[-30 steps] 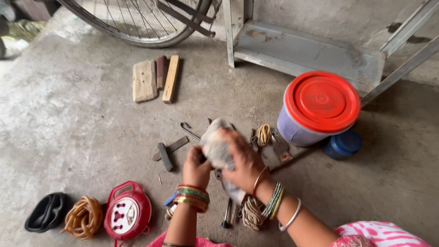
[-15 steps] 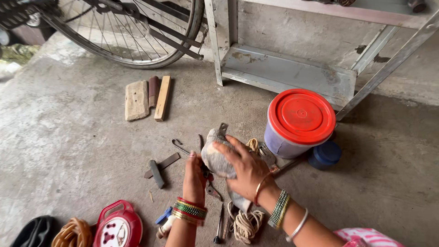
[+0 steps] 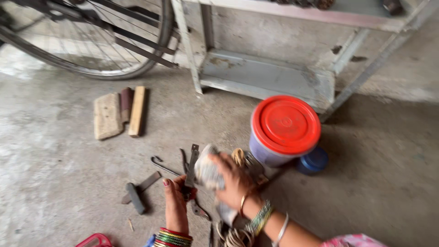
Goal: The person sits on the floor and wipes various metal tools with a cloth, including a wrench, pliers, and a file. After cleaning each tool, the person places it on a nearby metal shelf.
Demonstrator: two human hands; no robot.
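Since half a second ago the rag [image 3: 208, 173] has slid farther along the metal tool [image 3: 191, 170]. The right hand [image 3: 234, 180] clutches the rag; the left hand [image 3: 176, 200] grips the tool's near end, left of the red-lidded bucket [image 3: 284, 129].

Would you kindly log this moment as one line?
left hand: grips metal tool | right hand: holds grey cloth | nearby: red-lidded bucket

both hands closed, left hand [image 3: 176, 197] upright, right hand [image 3: 233, 180] palm-down.
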